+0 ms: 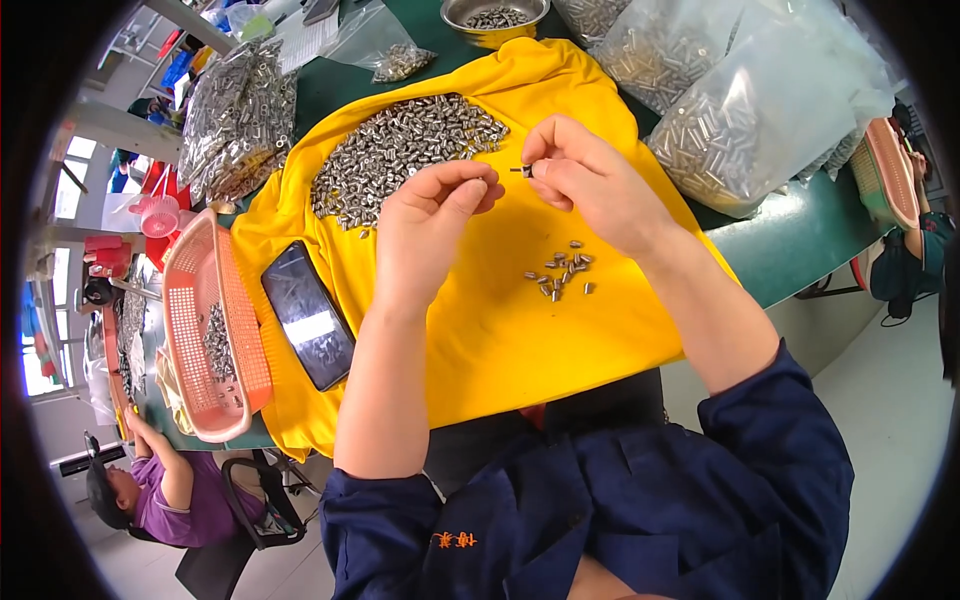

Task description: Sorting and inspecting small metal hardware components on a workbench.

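My right hand [590, 180] pinches a small dark metal piece with a thin pin [525, 171] pointing left. Facing it, a short gap away, my left hand [435, 215] has thumb and fingers pressed together; whatever lies between them is hidden. Both hands are held over a yellow cloth [480, 330] spread on the table. A large heap of small metal cylinders [390, 150] lies on the cloth beyond my left hand. Nearer to me, below my right hand, several similar loose cylinders [562, 270] are scattered.
A black phone [308, 315] lies at the cloth's left edge, beside a pink basket [262, 375] with metal parts. Plastic bags of metal parts [725, 140] stand at the back right, another bag [240, 115] back left. A metal bowl [495, 36] is behind. A co-worker [190, 500] sits far left.
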`<action>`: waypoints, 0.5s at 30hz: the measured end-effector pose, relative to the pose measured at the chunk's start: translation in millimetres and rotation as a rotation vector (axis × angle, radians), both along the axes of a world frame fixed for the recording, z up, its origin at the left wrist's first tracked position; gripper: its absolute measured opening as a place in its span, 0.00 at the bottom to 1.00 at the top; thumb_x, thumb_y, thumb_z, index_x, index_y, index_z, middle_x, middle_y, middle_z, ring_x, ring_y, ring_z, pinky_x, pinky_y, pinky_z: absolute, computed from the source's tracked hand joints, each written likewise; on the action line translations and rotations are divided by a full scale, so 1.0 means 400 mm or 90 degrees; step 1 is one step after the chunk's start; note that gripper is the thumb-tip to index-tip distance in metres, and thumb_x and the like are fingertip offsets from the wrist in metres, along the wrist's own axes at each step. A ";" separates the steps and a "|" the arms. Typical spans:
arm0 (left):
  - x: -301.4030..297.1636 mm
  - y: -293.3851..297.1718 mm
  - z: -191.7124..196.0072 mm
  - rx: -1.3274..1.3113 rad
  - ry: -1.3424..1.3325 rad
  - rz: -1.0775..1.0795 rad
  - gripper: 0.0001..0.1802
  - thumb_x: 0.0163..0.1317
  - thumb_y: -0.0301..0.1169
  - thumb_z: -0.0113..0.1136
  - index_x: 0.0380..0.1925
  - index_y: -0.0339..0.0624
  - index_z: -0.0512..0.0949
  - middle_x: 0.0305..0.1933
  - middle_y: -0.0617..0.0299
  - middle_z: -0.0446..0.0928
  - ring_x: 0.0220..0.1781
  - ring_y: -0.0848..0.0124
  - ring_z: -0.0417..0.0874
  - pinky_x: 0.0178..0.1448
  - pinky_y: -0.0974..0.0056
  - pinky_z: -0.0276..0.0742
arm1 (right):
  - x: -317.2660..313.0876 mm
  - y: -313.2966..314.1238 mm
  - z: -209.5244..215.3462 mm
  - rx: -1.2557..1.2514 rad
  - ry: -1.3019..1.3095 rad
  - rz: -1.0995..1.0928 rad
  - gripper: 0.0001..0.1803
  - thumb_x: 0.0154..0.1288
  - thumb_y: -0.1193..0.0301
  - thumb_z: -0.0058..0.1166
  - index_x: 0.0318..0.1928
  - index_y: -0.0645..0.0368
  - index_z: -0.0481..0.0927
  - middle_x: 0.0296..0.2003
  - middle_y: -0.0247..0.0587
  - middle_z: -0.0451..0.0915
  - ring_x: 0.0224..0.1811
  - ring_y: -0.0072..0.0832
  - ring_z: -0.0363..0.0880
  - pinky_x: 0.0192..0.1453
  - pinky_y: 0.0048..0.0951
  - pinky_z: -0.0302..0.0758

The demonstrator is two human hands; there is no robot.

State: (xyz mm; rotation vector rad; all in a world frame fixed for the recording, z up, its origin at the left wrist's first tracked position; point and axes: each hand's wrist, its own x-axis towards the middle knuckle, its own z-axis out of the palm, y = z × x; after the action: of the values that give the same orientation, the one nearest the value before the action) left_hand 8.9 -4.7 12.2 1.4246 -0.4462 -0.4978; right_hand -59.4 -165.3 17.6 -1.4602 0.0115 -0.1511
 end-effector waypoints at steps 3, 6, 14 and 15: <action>0.015 0.014 -0.024 -0.146 0.124 -0.033 0.08 0.55 0.23 0.53 0.36 0.37 0.74 0.34 0.63 0.75 0.36 0.74 0.77 0.42 0.72 0.72 | 0.000 0.002 0.003 0.027 -0.010 0.024 0.02 0.57 0.76 0.42 0.32 0.60 0.67 0.22 0.25 0.64 0.22 0.09 0.58 0.24 0.14 0.57; 0.014 0.016 -0.028 -0.236 0.220 -0.081 0.07 0.55 0.23 0.54 0.36 0.38 0.74 0.33 0.63 0.75 0.34 0.74 0.76 0.42 0.72 0.72 | -0.005 0.009 0.005 -0.025 -0.013 0.022 0.02 0.57 0.75 0.42 0.31 0.60 0.67 0.22 0.25 0.64 0.23 0.10 0.59 0.25 0.14 0.58; -0.006 0.002 -0.015 -0.240 0.281 -0.121 0.05 0.56 0.23 0.53 0.34 0.38 0.74 0.33 0.60 0.76 0.33 0.72 0.77 0.40 0.69 0.75 | -0.012 0.014 0.022 -0.086 -0.061 0.037 0.02 0.58 0.77 0.43 0.32 0.58 0.66 0.25 0.23 0.62 0.26 0.09 0.56 0.28 0.12 0.56; -0.006 0.001 -0.014 -0.243 0.277 -0.117 0.05 0.56 0.23 0.53 0.34 0.38 0.74 0.32 0.60 0.76 0.33 0.71 0.77 0.41 0.68 0.76 | -0.013 0.014 0.024 -0.085 -0.062 0.036 0.02 0.58 0.77 0.43 0.32 0.58 0.66 0.25 0.23 0.62 0.26 0.09 0.56 0.28 0.12 0.56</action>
State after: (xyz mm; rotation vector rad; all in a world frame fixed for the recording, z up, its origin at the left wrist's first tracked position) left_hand 6.4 -4.2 6.6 0.8804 -0.2994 -0.8036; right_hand -64.7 -159.7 27.1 -1.5840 -0.1207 -0.1788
